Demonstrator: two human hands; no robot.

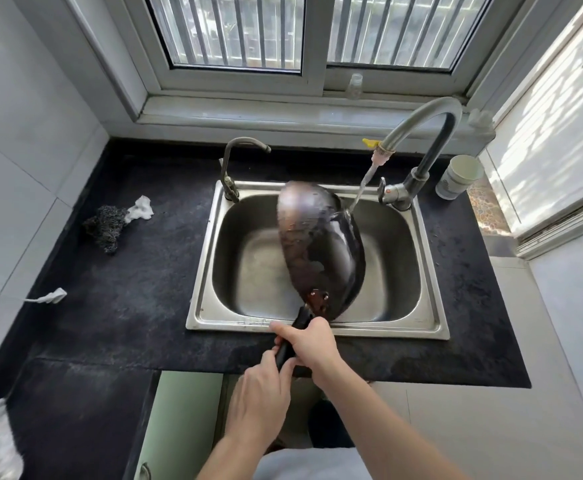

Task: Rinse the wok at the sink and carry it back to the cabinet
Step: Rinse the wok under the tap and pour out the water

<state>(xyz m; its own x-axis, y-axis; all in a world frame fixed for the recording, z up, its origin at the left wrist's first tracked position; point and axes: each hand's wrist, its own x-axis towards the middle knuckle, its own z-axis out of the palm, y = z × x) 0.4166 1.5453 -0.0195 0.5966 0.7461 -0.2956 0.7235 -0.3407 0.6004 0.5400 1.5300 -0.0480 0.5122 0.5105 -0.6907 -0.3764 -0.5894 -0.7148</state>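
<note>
A dark wok (pixel 317 244) is tipped on its side over the steel sink (pixel 210 258), its bowl facing left. Water runs from the tall faucet (pixel 432 133) onto the wok's upper right rim. My right hand (pixel 309 341) grips the black handle (pixel 288 344) close to the wok. My left hand (pixel 260 393) holds the handle's near end just below it. Both hands are in front of the sink's front edge.
A second, smaller tap (pixel 234 161) stands at the sink's back left. A dark scrubber (pixel 106 226) and a white cloth (pixel 141 207) lie on the black counter to the left. A white cup (pixel 459 176) stands at the right. A green cabinet door (pixel 179 417) is below the counter.
</note>
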